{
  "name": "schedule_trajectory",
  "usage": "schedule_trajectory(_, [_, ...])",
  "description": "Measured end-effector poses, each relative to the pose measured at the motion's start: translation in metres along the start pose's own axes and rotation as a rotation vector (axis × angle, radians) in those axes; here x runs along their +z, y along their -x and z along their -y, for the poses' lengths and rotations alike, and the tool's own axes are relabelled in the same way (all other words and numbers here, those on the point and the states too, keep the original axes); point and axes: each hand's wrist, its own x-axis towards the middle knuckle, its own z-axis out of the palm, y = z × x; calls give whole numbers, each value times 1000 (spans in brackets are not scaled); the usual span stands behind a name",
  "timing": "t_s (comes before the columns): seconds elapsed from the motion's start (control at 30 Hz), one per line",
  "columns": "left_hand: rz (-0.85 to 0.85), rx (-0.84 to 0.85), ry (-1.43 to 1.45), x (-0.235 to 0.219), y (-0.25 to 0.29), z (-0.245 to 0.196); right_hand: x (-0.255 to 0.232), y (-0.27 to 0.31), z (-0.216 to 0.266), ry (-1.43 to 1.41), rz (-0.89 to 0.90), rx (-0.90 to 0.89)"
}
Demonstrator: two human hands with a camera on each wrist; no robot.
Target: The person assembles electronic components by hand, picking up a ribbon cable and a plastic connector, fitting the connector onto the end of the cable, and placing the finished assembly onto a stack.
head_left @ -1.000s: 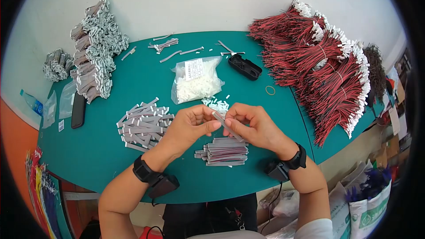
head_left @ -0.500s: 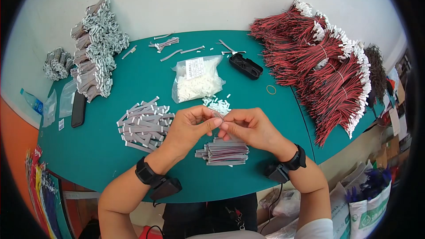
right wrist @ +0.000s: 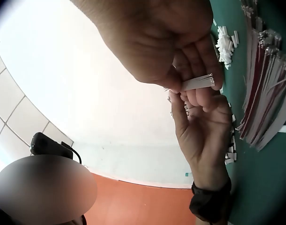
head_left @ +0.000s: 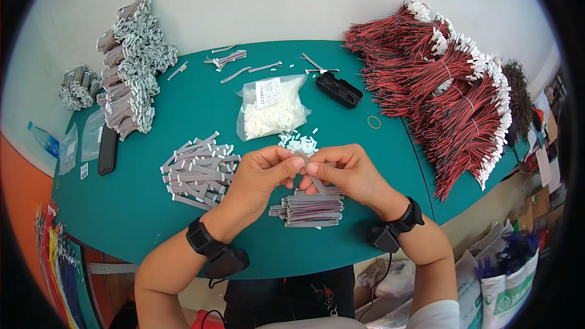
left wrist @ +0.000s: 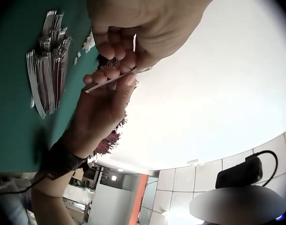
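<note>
Close above the table, a short grey ribbon cable (head_left: 318, 185) slants between the two hands. My right hand (head_left: 353, 173) pinches it between thumb and fingers, and its lower end sticks out below them. At the upper end, the thumb and fingers of my left hand (head_left: 259, 173) pinch the cable beside the right thumb. In the right wrist view the cable (right wrist: 199, 83) shows fine bare wire tips at its free end. Just beneath the hands lies a stack of similar ribbon cables (head_left: 311, 210). Small white connector housings (head_left: 298, 142) are heaped right behind the fingers.
A clear bag of white housings (head_left: 274, 113) stands behind the heap, near an open black case (head_left: 338, 90). Ribbon cables with white ends (head_left: 198, 173) are piled at left. Large bundles of grey cables (head_left: 131, 67) and red-black wires (head_left: 426, 91) flank the table (head_left: 152, 225).
The fingers have shifted along the ribbon cable, whose lower end now points more steeply down toward the stack. Both hands stay close together in nearly the same place.
</note>
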Motion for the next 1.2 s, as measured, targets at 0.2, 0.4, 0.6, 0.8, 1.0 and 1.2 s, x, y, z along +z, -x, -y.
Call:
schedule_trajectory(0.2, [-16,-6,19,2,1,-1,0,0,0,-16,-9,3])
schedule_trajectory(0.4, [-27,110,-163,6,2,-1,1,0,1,1,-5,21])
schedule_trajectory(0.6, [-24,-30,55,5,1,0,3,0,-1,12,-17,-33])
schedule_trajectory(0.8, [-25,47,3,5,1,2,3,1,0,3,-15,8])
schedule_trajectory(1.0, [-53,176,-161,8,2,1,3,1,1,14,-6,33])
schedule_trajectory(1.2, [-98,159,-143,9,3,0,4,2,1,6,10,42])
